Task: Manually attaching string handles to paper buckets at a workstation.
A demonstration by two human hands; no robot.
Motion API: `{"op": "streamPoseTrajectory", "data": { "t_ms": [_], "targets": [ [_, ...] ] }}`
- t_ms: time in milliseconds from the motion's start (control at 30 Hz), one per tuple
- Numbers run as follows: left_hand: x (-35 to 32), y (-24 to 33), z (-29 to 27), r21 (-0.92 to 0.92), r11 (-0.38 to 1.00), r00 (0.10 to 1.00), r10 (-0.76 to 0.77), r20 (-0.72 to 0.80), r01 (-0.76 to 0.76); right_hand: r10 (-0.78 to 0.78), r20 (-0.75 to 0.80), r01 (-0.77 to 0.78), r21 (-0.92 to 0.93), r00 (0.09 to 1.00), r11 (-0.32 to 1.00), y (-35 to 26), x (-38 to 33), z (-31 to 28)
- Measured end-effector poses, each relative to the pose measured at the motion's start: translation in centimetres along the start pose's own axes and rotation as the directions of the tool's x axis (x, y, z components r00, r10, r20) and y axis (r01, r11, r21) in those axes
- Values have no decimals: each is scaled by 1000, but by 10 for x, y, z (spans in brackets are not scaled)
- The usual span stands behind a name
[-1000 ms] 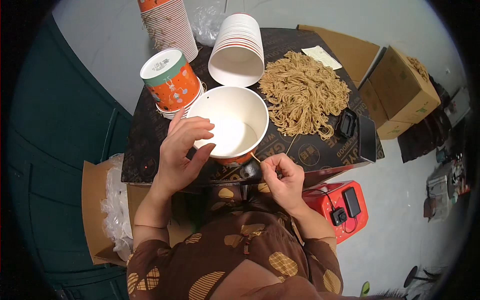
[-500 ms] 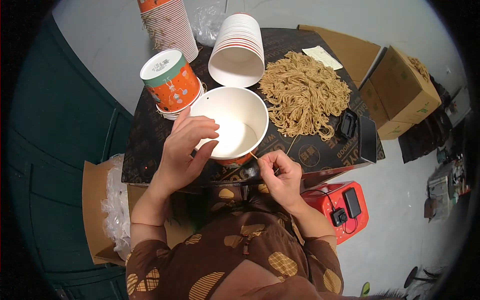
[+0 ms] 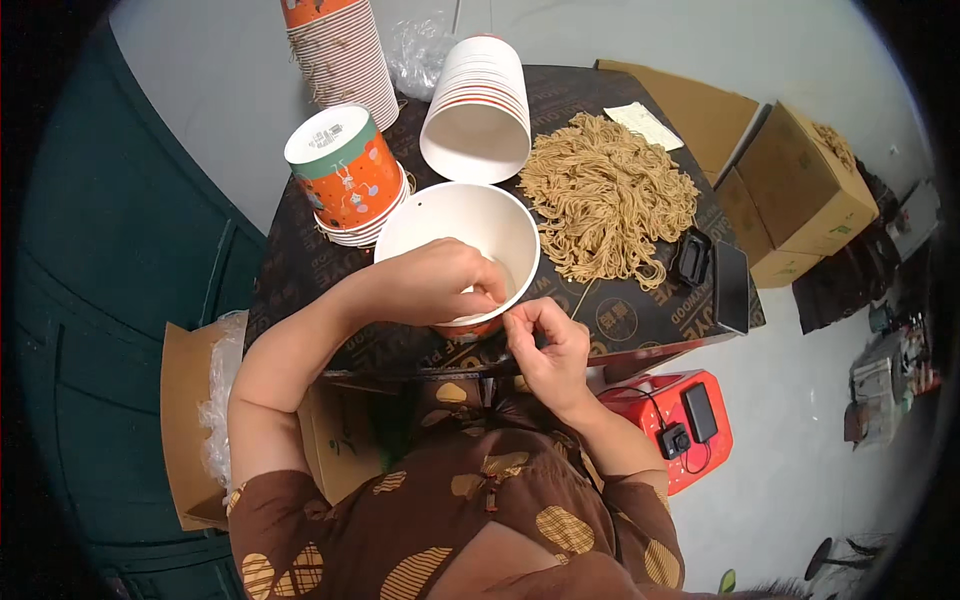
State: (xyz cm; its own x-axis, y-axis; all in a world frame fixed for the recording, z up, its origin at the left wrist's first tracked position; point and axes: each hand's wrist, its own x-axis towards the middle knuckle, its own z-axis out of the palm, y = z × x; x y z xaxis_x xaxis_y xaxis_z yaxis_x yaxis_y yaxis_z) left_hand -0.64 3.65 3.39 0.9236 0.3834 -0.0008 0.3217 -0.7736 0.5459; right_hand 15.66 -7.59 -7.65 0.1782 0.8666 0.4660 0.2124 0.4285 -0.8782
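A white paper bowl (image 3: 440, 215) with an orange outside stands at the near edge of a dark table (image 3: 300, 270). My left hand (image 3: 435, 285) curls over the bowl's near rim, fingers inside it. My right hand (image 3: 548, 345) is just right of it, thumb and forefinger pinched at the same rim and touching the left fingertips. Whether anything thin sits in that pinch is too small to tell. A pile of tan dried noodles (image 3: 610, 195) lies to the bowl's right.
A stack of bowls (image 3: 478, 110) lies on its side behind, an upturned orange bowl (image 3: 345, 170) tops a low stack, and a tall stack (image 3: 340, 50) stands at the back. A black phone (image 3: 733, 285) rests on the table's right. Cardboard boxes (image 3: 800, 190) and a red case (image 3: 670, 420) are on the floor.
My right hand has come up and left from the table's edge to the bowl's rim, meeting the left fingers. My left hand slid further over the rim.
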Motion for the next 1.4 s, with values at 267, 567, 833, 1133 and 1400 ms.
{"op": "streamPoseTrajectory", "data": {
  "t_ms": [267, 567, 833, 1133, 1400],
  "targets": [
    [-15, 8, 9, -230, 965, 963, -174, -206, 125, 5, 120, 8, -103, 993, 995, -13, -10, -12],
    [-10, 18, 22, -826, 561, 946, -294, -135, 56, -71, 151, 87, -103, 986, 991, -27, -5, -15],
    [-5, 16, 21, -811, 571, 968, -249, -18, 132, -27, 169, 45, -108, 985, 993, -28, 4, -19],
    [-6, 14, 30, -783, 604, 976, -218, 20, 151, -104, 99, 115, -117, 990, 986, -49, 13, -38],
    [0, 21, 30, -499, 863, 979, -165, -120, 84, -349, 262, 389, -119, 900, 913, -54, 45, -42]
  ]
}}
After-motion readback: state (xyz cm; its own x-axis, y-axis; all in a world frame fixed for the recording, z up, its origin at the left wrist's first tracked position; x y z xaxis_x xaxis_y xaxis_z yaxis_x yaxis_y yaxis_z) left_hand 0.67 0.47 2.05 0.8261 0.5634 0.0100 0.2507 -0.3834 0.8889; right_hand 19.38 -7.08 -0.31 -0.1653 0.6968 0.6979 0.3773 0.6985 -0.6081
